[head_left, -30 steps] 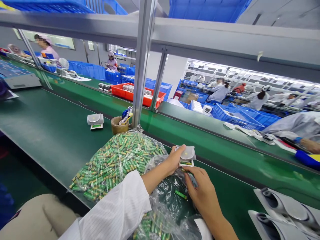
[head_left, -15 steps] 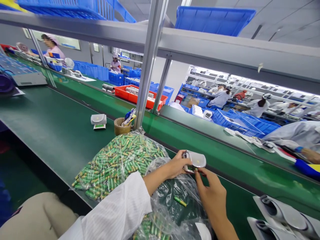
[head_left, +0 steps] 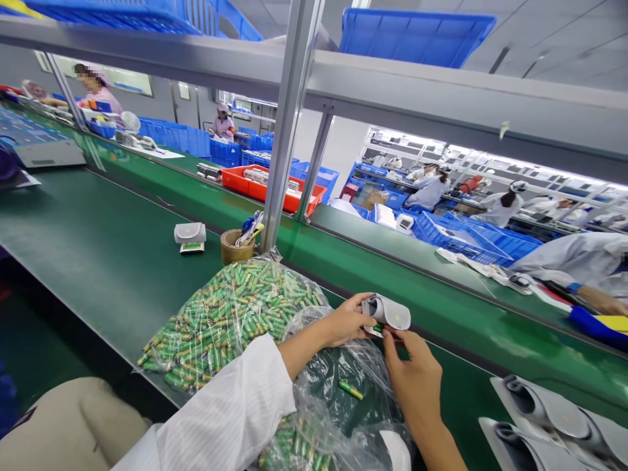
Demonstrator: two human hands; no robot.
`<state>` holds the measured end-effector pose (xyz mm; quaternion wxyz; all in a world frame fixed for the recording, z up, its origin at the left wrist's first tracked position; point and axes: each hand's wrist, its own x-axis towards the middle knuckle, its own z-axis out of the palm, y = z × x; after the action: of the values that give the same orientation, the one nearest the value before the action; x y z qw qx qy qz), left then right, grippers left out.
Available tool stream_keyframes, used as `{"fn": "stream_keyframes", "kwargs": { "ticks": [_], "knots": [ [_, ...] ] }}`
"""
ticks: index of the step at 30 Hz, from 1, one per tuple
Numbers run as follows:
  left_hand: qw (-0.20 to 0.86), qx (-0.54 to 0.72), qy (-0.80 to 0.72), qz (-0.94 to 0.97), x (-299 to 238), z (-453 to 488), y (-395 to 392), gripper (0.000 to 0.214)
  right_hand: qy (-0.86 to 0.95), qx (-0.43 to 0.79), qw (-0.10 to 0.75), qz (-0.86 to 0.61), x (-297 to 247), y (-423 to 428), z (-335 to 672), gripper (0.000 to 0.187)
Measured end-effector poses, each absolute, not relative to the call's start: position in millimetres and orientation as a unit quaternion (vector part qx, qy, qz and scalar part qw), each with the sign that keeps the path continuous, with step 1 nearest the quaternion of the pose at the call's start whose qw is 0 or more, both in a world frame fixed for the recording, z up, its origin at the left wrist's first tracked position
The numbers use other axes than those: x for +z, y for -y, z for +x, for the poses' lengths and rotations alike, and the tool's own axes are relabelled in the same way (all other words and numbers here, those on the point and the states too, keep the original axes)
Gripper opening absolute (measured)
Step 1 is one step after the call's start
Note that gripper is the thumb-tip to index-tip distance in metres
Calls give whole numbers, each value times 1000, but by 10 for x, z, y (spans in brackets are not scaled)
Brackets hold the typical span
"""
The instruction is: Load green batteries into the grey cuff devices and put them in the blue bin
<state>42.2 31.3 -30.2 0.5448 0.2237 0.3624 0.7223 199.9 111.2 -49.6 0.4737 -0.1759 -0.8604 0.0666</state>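
My left hand is closed around a wrist blood pressure monitor with a rolled grey cuff, holding it above the plastic bags. Green shows at the monitor's open underside, where the fingertips of my right hand pinch a small green battery, mostly hidden by the fingers. Below my hands, a single green battery lies on the clear plastic. To the left spreads a large clear bag of green batteries. More batteries fill another bag at the near edge.
Several grey-cuffed monitors lie at the lower right. Another monitor sits farther left, beside a tape roll holding pens. A metal post rises behind the bag. Across the green bench stand a red tray and blue crates; co-workers sit beyond.
The monitor has tilted and shifted slightly right in my left hand. My right fingertips remain at its underside, and the battery end seen between them earlier is now less visible.
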Motion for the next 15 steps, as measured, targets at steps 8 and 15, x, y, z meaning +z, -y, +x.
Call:
{"fn": "stream_keyframes", "kwargs": {
  "ticks": [8, 15],
  "knots": [
    [478, 727, -442, 218, -368, 417, -384, 80, 801, 233, 457, -310, -360, -1016, 1981, 46],
    [329, 726, -520, 307, -361, 452, -413, 61, 705, 448, 408, -370, -345, -906, 1982, 60]
  ]
}}
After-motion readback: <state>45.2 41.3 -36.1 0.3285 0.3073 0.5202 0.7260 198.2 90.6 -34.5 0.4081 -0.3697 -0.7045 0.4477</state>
